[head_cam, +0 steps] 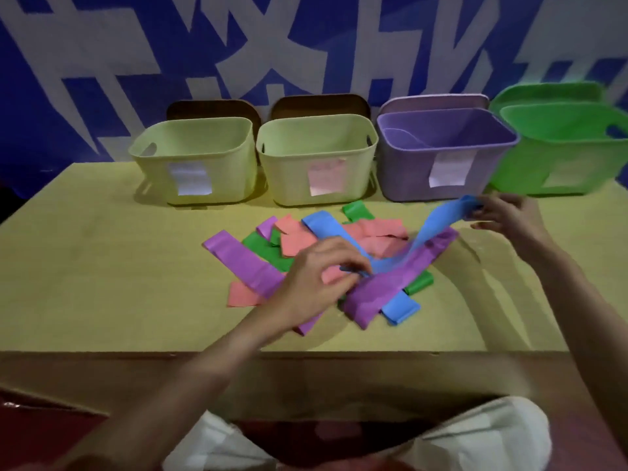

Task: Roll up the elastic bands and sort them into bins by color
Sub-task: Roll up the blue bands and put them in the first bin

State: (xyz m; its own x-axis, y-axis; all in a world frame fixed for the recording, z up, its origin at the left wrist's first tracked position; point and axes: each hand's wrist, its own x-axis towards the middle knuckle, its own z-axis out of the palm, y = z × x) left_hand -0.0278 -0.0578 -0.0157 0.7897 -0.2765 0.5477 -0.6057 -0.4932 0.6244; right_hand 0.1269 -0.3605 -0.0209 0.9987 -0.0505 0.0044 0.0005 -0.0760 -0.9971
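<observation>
I seem to be looking at a staged recording or demo room rather than a home: a plain cardboard-coloured desk [85, 266] stands against a blue banner wall [85, 79] with large white lettering.

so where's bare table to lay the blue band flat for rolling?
Bare table lies left of the band pile, and along the near edge in front of it. A narrower strip lies right, under the right hand. Centre is crowded; bins line the back.

Left tabletop [102, 273]: bare, open approach.
Centre: band pile [306, 253] covers surface.
Rear: four bins [316, 164] in a row block passage.
</observation>
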